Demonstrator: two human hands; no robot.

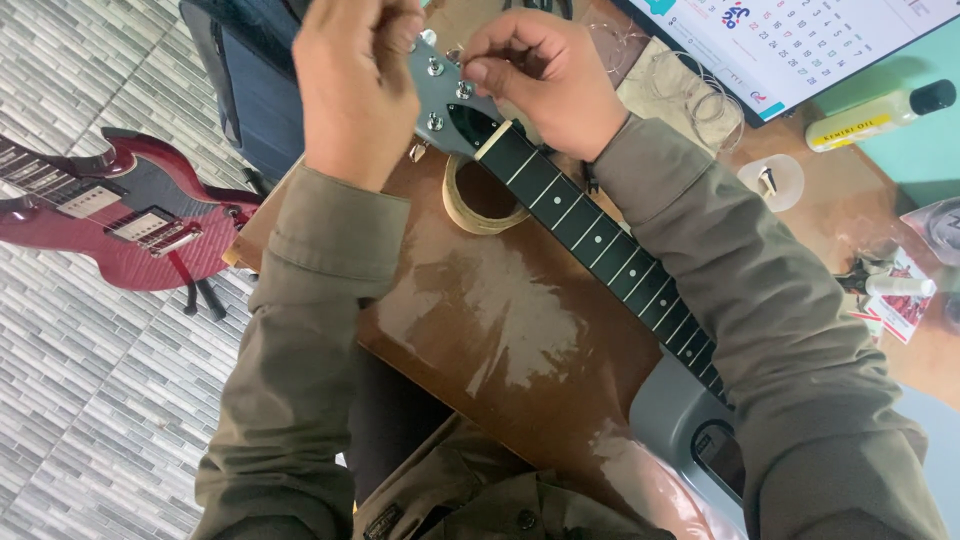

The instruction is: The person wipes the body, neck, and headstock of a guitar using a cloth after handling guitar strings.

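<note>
Headstock [452,105] sat past the bench's far edge; left hand [352,80] clenched its tip, right hand [545,75] pinched a tuner [464,90]. Over-twisting risked snapping a string.

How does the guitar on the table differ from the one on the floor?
The grey guitar lies on the brown table with both hands at its headstock; the red guitar lies untouched on the tiled floor. The grey guitar's neck shows no strings, while the red guitar appears strung. The left hand and right hand pinch at the tuning pegs. Both are electric guitars, each only partly in view.
</note>
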